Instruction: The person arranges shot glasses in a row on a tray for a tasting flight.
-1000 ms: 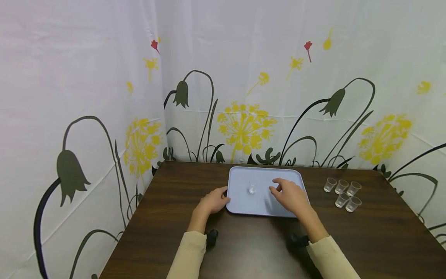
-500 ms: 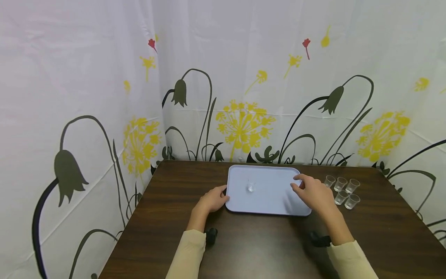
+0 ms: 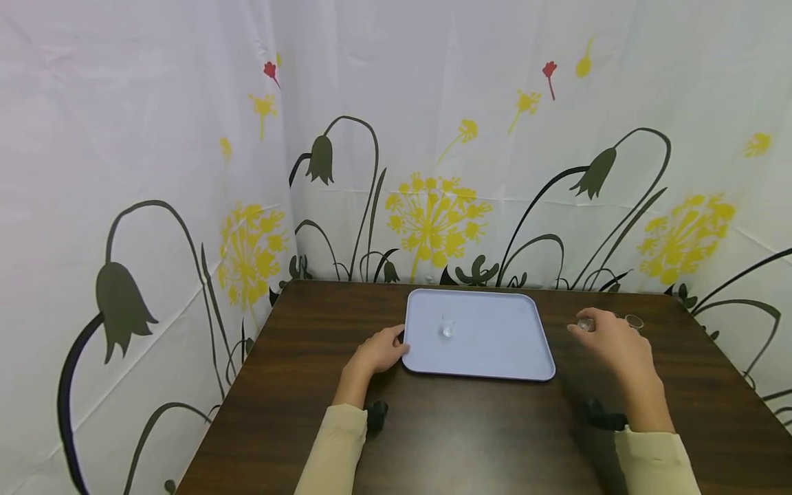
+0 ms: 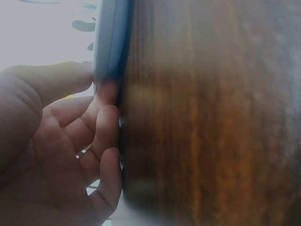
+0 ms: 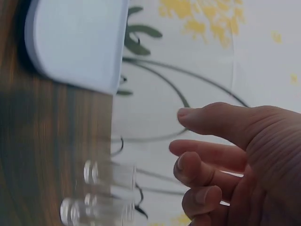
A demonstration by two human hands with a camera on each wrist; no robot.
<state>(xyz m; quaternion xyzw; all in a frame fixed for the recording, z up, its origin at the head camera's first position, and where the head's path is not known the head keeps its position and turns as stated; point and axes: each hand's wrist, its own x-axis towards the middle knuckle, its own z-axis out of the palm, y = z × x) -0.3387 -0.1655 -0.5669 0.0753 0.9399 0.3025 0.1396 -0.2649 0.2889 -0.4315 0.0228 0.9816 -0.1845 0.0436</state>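
A light blue tray [image 3: 501, 337] lies on the table, and one small clear cup [image 3: 447, 328] stands on its left half. My left hand [image 3: 374, 352] holds the tray's left edge; in the left wrist view the thumb [image 4: 70, 80] and curled fingers meet at the rim. To the right of the tray, my right hand [image 3: 619, 350] hovers over a group of clear cups [image 3: 585, 324] and hides most of them. In the right wrist view its thumb and fingers are apart with nothing between them, and the nearest cups [image 5: 110, 174] stand just off the fingertips.
The dark wooden table [image 3: 470, 433] ends at the back against a white curtain [image 3: 396, 82] printed with flowers. Another curtain stretch runs along the left side. A black wrist camera [image 3: 376, 416] sits at my left wrist.
My right hand has moved right, from above the tray to above the group of cups. The left hand stays at the tray's edge, and the cup on the tray has not moved.
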